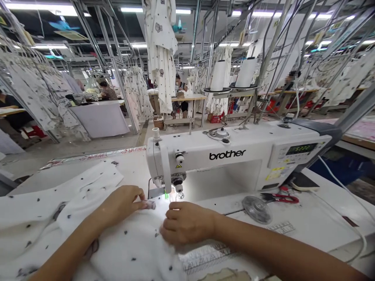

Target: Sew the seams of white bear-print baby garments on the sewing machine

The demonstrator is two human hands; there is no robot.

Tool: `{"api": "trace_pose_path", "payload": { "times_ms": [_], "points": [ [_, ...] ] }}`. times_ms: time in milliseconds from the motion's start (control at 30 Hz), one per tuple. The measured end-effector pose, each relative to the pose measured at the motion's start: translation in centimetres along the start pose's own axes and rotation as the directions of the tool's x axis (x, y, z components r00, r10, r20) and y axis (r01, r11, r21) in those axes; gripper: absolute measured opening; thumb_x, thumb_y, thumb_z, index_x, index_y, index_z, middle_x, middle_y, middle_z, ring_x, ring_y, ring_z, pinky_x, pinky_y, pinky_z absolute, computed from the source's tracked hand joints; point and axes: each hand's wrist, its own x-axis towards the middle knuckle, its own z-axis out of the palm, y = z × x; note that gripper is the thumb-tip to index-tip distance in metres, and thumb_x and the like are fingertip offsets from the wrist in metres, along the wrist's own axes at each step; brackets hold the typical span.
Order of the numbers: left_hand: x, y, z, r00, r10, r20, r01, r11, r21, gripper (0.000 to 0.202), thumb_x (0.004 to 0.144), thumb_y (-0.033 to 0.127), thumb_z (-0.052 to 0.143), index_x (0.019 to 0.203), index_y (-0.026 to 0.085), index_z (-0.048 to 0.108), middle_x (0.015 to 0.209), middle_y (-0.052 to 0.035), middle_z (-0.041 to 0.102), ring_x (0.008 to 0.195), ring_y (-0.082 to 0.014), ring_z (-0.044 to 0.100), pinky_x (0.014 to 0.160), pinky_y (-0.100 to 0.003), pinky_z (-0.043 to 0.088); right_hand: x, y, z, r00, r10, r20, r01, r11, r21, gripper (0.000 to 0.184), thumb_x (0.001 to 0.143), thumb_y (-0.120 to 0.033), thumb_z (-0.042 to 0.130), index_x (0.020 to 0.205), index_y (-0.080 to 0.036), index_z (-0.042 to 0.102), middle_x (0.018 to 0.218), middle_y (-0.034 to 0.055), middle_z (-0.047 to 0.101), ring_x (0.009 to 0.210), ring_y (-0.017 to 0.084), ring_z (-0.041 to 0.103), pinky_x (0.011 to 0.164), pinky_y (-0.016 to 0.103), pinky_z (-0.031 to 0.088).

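White fabric with small dark prints (88,218) lies spread over the sewing table, its edge brought up under the needle area (172,193) of a white Brother sewing machine (234,156). My left hand (124,201) rests on the cloth left of the needle, its fingertips pinched on the fabric edge with a small label. In front of the needle, my right hand (184,222) lies on the cloth with fingers curled, pressing the fabric down.
Red thread snips (279,198) and a round metal disc (257,208) lie on the table to the right. Thread cones (231,74) stand behind the machine. Printed garments hang from overhead racks, and other people sit at tables in the background.
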Motion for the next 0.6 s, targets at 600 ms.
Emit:
{"api": "trace_pose_path", "payload": {
  "times_ms": [600],
  "points": [
    [0.8, 2.3, 3.5, 0.985, -0.004, -0.170, -0.046, 0.957, -0.285, 0.028, 0.089, 0.036, 0.045, 0.109, 0.023, 0.059, 0.096, -0.0058, 0.067, 0.091, -0.0248, 0.061, 0.082, -0.036, 0.045, -1.7, 0.0, 1.0, 0.964, 0.264, -0.025, -0.263, 0.964, 0.045, 0.018, 0.098, -0.019, 0.048, 0.112, -0.011, 0.057, 0.104, 0.0093, 0.060, 0.082, 0.018, 0.049, 0.075, 0.031, 0.038]
  ]
}}
